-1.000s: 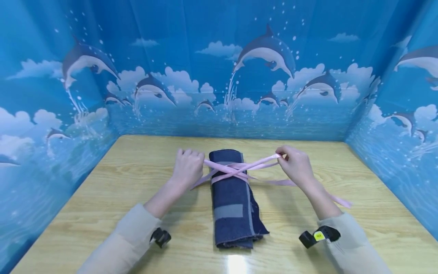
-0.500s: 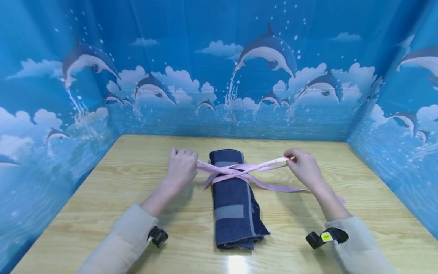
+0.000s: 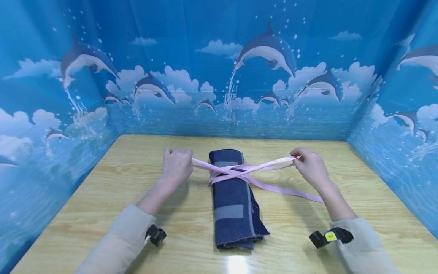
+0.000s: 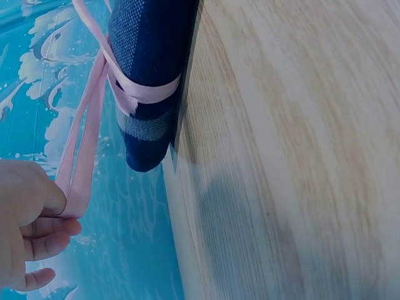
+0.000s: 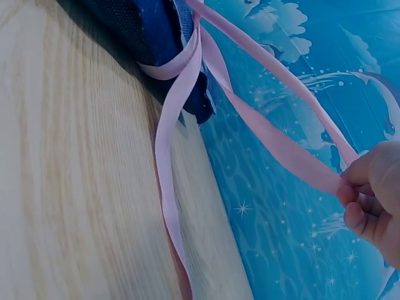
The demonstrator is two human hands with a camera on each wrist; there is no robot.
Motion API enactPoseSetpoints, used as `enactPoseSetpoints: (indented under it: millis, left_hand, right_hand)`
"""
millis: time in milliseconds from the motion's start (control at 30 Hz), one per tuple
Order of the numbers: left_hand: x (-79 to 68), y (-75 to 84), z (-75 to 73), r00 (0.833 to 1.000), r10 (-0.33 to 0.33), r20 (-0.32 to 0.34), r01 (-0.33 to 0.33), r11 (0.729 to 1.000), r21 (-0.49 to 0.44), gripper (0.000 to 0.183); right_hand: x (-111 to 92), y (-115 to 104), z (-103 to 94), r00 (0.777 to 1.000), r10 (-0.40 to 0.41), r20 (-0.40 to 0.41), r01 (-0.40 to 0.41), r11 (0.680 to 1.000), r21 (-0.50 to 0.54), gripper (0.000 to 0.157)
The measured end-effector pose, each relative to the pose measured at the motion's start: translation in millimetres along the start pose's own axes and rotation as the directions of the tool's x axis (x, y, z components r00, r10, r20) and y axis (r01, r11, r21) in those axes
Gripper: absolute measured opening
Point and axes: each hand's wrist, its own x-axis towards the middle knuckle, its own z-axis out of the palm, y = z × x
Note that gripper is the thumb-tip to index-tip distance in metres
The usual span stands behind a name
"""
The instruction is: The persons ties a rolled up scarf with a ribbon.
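A rolled dark blue denim cloth (image 3: 230, 213) with paler patches lies lengthwise on the table. Around its far half runs a pink ribbon (image 3: 267, 165), its strands crossing on top of the roll. My left hand (image 3: 177, 165) pinches a loop of the ribbon out to the left; the left wrist view shows the loop folded at the thumb and fingers (image 4: 51, 236). To the right, my right hand (image 3: 312, 167) pinches another loop between thumb and fingertips (image 5: 351, 195). One loose ribbon tail (image 5: 165, 156) hangs from the roll toward the right side of the table.
The light wooden table (image 3: 137, 152) is bounded at the back and sides by a blue dolphin-print curtain (image 3: 205, 68). Each sleeved wrist carries a small black camera, one at the left (image 3: 156, 235) and one at the right (image 3: 331, 236).
Both hands have moved outward, the left to the left and the right to the right, drawing the loops longer. The short tail left of the roll has pulled in close to it.
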Motion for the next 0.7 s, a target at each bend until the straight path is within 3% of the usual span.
enactPoseSetpoints:
  millis: [333,700]
  left_hand:
    - [0.2,-12.3,1.7,0.996,-0.072,-0.043,0.071,0.997,-0.017,0.012]
    - [-0.4,-27.4,-7.0,0.989,-0.146,-0.013,0.146,0.989,-0.020,0.010]
  right_hand:
    - [-1.3,9.0,-7.3,1.000,0.017,-0.026,-0.018,1.000,-0.011,0.016]
    - [-6.2,17.1,-14.4,0.997,-0.002,-0.080,-0.002,0.999,-0.045,0.015]
